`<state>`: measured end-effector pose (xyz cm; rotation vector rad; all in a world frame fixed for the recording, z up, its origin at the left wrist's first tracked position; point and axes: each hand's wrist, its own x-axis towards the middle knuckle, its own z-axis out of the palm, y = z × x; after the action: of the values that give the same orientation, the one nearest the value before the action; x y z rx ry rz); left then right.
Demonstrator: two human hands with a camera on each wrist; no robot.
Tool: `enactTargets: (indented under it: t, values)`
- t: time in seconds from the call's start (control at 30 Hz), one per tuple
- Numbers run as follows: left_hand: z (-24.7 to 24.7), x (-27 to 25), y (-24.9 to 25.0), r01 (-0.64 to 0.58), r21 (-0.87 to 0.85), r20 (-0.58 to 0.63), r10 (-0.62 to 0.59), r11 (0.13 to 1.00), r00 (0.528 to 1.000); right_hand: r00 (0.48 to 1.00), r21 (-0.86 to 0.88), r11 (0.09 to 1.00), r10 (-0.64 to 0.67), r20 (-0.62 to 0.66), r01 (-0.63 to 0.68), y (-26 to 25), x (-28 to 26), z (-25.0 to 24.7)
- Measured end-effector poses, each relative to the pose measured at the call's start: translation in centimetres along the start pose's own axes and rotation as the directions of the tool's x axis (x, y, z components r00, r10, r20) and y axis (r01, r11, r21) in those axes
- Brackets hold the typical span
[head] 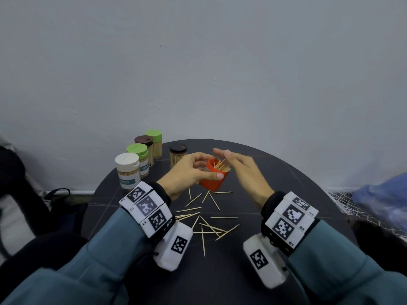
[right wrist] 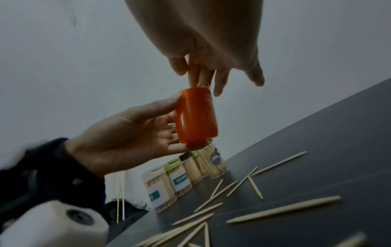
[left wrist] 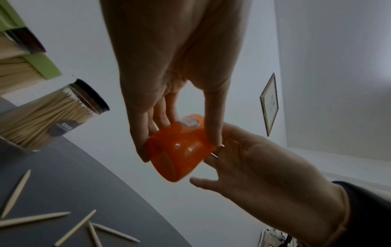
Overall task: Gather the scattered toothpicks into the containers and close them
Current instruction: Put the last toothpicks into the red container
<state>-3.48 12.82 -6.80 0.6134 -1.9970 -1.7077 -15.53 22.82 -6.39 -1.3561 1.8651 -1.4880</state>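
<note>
My left hand grips an orange container, lifted off the round dark table and tilted to the right. A bunch of toothpicks sticks out of its open mouth. My right hand hovers at that mouth with its fingers straight, their tips touching the toothpick ends and the thumb spread away. Several loose toothpicks lie scattered on the table between my wrists.
Several closed toothpick jars stand at the table's far left: a white-lidded one, two green-lidded, a brown-lidded and a dark-lidded one. A dark bag sits left of the table, blue fabric to its right.
</note>
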Motion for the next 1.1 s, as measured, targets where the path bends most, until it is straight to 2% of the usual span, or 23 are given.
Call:
enactTargets:
  t: [0.13, 0.2, 0.33, 0.37, 0.43, 0.47, 0.5, 0.57, 0.63, 0.7, 0.83, 1.1]
  values:
    - [-0.1, -0.1, 0.0, 0.004, 0.000, 0.010, -0.004, 1.000, 1.000, 0.987, -0.129, 0.992, 0.032, 0.155, -0.012, 0.4, 0.0, 0.7]
    - [-0.3, -0.2, 0.0, 0.005, 0.000, 0.004, -0.005, 1.000, 1.000, 0.990, -0.128, 0.992, 0.039, 0.133, -0.022, -0.1, -0.1, 0.7]
    - [-1.4, -0.4, 0.0, 0.017, -0.004, -0.043, -0.017, 1.000, 0.999, 0.999, 0.029, 0.999, 0.022, 0.038, -0.023, -1.2, 0.5, 0.1]
    - [-1.7, -0.5, 0.0, 0.020, -0.011, -0.051, -0.021, 1.000, 0.998, 0.999, 0.012, 0.999, 0.044, 0.021, -0.045, -1.0, 1.0, -0.1]
    - [-2.5, -0.8, 0.0, 0.017, -0.025, -0.069, -0.019, 1.000, 0.997, 0.987, -0.164, 0.977, 0.150, 0.058, -0.138, 0.1, 2.0, -0.3]
    - [-2.9, -1.0, 0.0, 0.011, -0.030, -0.079, -0.014, 0.999, 0.997, 0.964, -0.310, 0.934, 0.230, 0.132, -0.181, 0.7, 2.4, -0.3]
    - [-3.2, -1.2, 0.0, 0.004, -0.035, -0.093, -0.007, 0.999, 0.996, 0.919, -0.472, 0.860, 0.329, 0.219, -0.195, 1.2, 2.7, -0.2]
    - [-4.0, -1.4, 0.0, -0.007, -0.041, -0.120, 0.002, 0.999, 0.993, 0.809, -0.740, 0.662, 0.495, 0.317, -0.116, 1.5, 2.8, 0.5]
    - [-4.5, -1.7, 0.0, -0.004, -0.044, -0.140, -0.002, 0.999, 0.990, 0.765, -0.848, 0.529, 0.539, 0.352, 0.017, 1.1, 2.6, 1.5]
    - [-5.0, -2.0, 0.0, 0.000, -0.050, -0.153, -0.008, 0.999, 0.988, 0.755, -0.868, 0.489, 0.539, 0.374, 0.081, 0.6, 2.4, 2.6]
    - [-5.4, -2.4, 0.1, -0.004, -0.059, -0.160, -0.005, 0.998, 0.987, 0.748, -0.854, 0.493, 0.500, 0.436, 0.168, 0.0, 2.3, 4.4]
    - [-6.3, -3.3, 0.0, -0.003, -0.058, -0.171, -0.007, 0.998, 0.985, 0.685, -0.754, 0.580, 0.415, 0.599, 0.308, -1.1, 1.2, 6.2]
